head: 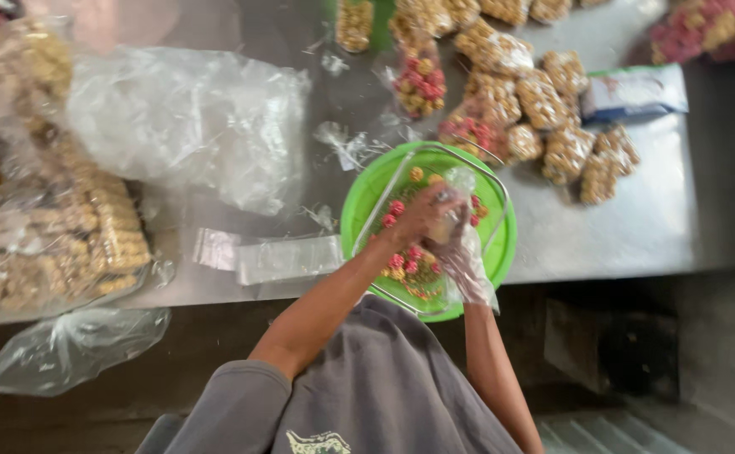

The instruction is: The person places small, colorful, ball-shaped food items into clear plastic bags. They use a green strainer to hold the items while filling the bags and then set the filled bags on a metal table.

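Left hand (418, 217) reaches over the clear tray (384, 214) on the green plate (355, 210), fingers closed on a small clear bag (468, 261); right hand (460, 244) grips the same bag from below. Head view: red and yellow sweets (401, 261) remain in the tray. Filled packets (544, 101) already lie piled behind on the steel table (636, 227). Empty flat bags (287, 259) wait left of the plate. Judged partway through.
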